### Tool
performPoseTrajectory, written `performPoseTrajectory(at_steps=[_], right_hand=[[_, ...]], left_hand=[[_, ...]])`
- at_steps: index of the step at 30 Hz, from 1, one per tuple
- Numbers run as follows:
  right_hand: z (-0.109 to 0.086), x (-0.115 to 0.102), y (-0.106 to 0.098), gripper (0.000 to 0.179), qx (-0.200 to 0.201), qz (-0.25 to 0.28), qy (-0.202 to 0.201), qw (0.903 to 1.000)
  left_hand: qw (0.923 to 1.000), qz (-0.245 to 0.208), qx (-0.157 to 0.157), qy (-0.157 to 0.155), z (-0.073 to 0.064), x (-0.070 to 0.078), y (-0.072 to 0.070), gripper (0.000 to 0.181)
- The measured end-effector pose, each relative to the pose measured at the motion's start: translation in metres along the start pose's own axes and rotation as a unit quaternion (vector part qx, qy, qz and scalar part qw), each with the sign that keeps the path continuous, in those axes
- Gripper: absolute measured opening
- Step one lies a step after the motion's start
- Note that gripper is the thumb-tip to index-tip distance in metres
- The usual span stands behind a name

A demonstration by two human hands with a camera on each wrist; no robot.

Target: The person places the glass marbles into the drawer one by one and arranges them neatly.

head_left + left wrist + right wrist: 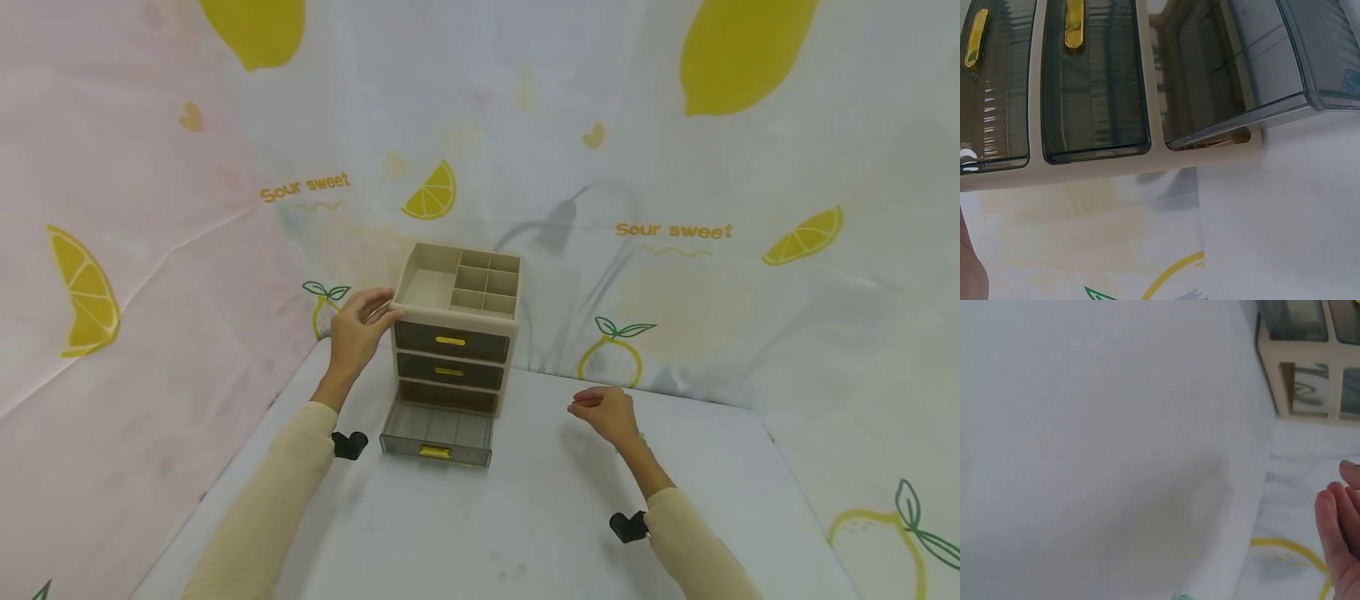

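Observation:
A beige desktop drawer organizer (456, 315) stands upright, with a divided open top and smoky see-through drawers with yellow handles. Its two upper drawers are pushed in. The bottom drawer (437, 429) is pulled out toward me, with nothing visible inside. My left hand (360, 325) holds the organizer's top left front corner, thumb at the front edge and fingers along the side. Over the table to the right, my right hand (606, 412) hovers with loosely bent fingers and holds nothing. In the right wrist view its fingers (1334, 534) appear apart from the organizer (1302, 378).
The organizer stands on a white table (555, 517), near its back edge. Printed lemon curtains (480, 125) hang behind and at both sides. Black wrist cameras (348, 446) are strapped on both forearms. A small green bit (1182, 597) shows low in the right wrist view.

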State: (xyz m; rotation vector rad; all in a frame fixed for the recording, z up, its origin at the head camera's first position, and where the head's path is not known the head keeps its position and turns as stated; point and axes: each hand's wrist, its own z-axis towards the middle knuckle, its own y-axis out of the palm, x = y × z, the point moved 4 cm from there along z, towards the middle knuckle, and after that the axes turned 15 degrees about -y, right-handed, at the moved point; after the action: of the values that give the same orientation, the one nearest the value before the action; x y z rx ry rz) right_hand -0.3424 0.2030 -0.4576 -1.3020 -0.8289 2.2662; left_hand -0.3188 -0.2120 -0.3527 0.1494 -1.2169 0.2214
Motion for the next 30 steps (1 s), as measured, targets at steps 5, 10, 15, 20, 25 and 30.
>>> performPoseTrajectory(at_steps=[5, 10, 15, 20, 25, 30], right_hand=[[-0.004, 0.019, -0.014, 0.017, 0.015, -0.039, -0.004, 0.9991], [-0.008, 0.035, -0.024, 0.017, 0.014, -0.063, 0.008, 0.9978], [-0.012, 0.051, -0.030, 0.020, 0.006, -0.076, 0.032, 0.9966], [-0.018, 0.066, -0.033, 0.022, 0.005, -0.099, 0.056, 0.9936], [-0.021, 0.076, -0.031, 0.021, -0.001, -0.116, 0.054, 0.9918], [-0.022, 0.083, -0.028, 0.021, -0.006, -0.124, 0.056, 0.9907]], left_hand=[[1.0000, -0.001, 0.005, 0.000, 0.000, 0.000, -0.001, 0.040], [0.9999, 0.002, 0.008, -0.009, -0.001, -0.002, -0.003, 0.040], [0.9999, 0.005, 0.005, -0.012, 0.000, -0.004, -0.003, 0.041], [0.9999, 0.012, -0.002, -0.006, 0.001, -0.002, -0.001, 0.041], [0.9998, 0.020, 0.000, -0.003, -0.001, 0.003, -0.002, 0.042], [0.9996, 0.028, -0.003, 0.005, -0.003, 0.006, -0.001, 0.041]])
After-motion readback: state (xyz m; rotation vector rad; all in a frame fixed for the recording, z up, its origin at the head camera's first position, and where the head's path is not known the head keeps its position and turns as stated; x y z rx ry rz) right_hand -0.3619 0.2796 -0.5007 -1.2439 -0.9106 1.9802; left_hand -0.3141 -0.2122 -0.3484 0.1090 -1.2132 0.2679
